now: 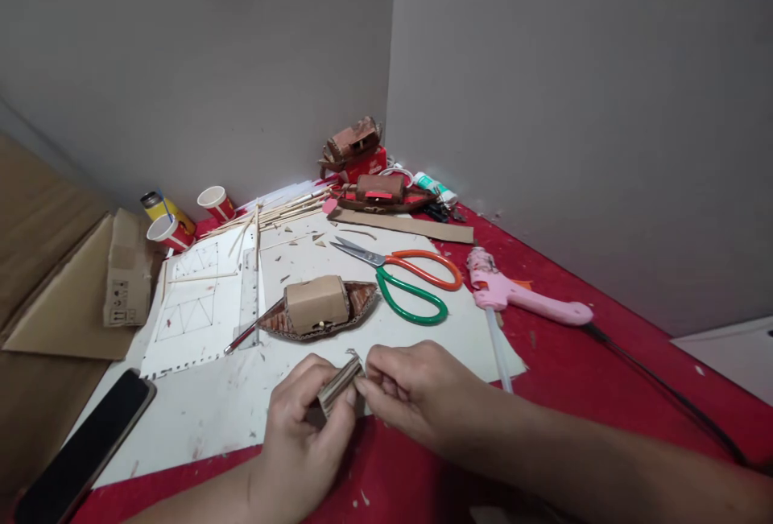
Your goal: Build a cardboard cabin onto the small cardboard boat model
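Observation:
My left hand (311, 427) is closed round a small striped cardboard piece (339, 385), which tilts up to the right between thumb and fingers. At the piece's right end, my right hand (411, 395) has its thumb and forefinger pinched together; whether they grip the piece's edge or a scrap is too small to tell. Just beyond both hands a cardboard boat (317, 304) with a curved tan roof rests on white paper (229, 419). Scissors (386, 260) with one orange and one green handle lie open behind it, to the right.
A pink glue gun (531, 299) with its cord lies at the right on the red tabletop (580, 379). A phone (90, 443) and cardboard boxes (54, 290) are at the left. Farther back are paper cups (217, 204), thin sticks (278, 212), a cardboard strip (404, 224) and finished-looking boats (380, 190).

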Action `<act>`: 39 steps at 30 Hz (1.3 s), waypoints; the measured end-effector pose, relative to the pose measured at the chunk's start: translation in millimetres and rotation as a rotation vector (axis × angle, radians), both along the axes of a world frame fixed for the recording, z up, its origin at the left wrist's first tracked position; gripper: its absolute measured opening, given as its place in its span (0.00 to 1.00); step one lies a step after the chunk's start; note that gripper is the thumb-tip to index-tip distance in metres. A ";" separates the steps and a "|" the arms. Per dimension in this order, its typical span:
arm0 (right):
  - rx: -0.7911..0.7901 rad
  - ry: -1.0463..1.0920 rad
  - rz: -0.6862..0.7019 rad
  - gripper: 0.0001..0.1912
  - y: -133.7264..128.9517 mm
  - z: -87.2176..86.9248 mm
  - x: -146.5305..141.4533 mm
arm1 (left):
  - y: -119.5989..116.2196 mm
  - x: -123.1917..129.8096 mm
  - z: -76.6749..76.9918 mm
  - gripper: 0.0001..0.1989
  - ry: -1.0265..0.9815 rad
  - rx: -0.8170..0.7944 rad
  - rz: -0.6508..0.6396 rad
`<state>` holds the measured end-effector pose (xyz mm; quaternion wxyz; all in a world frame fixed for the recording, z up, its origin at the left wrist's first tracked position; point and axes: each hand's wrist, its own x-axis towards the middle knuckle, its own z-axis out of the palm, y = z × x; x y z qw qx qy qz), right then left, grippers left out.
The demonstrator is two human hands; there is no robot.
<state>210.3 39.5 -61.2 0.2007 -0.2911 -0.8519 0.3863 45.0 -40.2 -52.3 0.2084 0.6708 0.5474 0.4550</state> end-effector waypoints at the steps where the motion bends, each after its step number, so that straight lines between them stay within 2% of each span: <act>1: -0.018 -0.016 0.010 0.12 -0.4 0.1 0.1 | 0.0 0.1 -0.7 0.09 0.011 0.009 -0.013; 7: -0.118 -0.163 0.037 0.11 -5.4 5.7 -2.8 | -4.0 -2.5 -8.8 0.07 0.122 0.093 -0.092; 12: -0.138 -0.118 0.017 0.11 -8.1 5.9 -6.2 | -6.6 -4.6 -13.6 0.12 0.207 0.174 -0.145; 15: -0.076 -0.041 -0.025 0.13 -10.8 1.3 -8.0 | -7.0 -3.5 -13.0 0.15 0.210 0.192 -0.165; 20: 0.146 0.036 -0.110 0.14 -5.2 -0.8 -4.0 | -12.3 -1.2 -3.5 0.17 0.139 0.257 -0.149; 23: 0.201 0.141 -0.240 0.12 6.2 5.5 2.5 | -19.5 0.2 4.4 0.16 0.093 0.311 -0.240; 24: 0.206 0.184 -0.270 0.12 9.2 8.6 4.4 | -20.9 0.6 6.6 0.14 0.046 0.273 -0.243; 25: 0.215 0.226 -0.274 0.12 11.1 11.8 6.1 | -21.1 1.0 8.3 0.10 -0.041 0.190 -0.184; 27: 0.249 0.292 -0.237 0.14 11.3 17.7 8.6 | -17.6 1.0 9.6 0.05 -0.291 -0.038 -0.004; 29: 0.298 0.319 -0.169 0.15 8.1 21.3 10.8 | -10.5 -0.1 8.4 0.10 -0.565 -0.256 0.095; 31: 0.336 0.300 -0.089 0.11 4.0 22.1 13.5 | -3.2 -1.8 5.8 0.12 -0.752 -0.387 0.109; 33: 0.351 0.272 -0.010 0.09 1.2 20.6 16.3 | 1.6 -3.2 3.4 0.12 -0.825 -0.440 0.118; 36: 0.303 0.275 0.079 0.10 0.7 15.6 16.8 | 3.6 -3.8 1.6 0.11 -0.819 -0.468 0.137; 39: 0.094 0.277 0.000 0.05 1.5 7.9 10.1 | 3.2 -2.8 1.2 0.11 -0.748 -0.478 0.140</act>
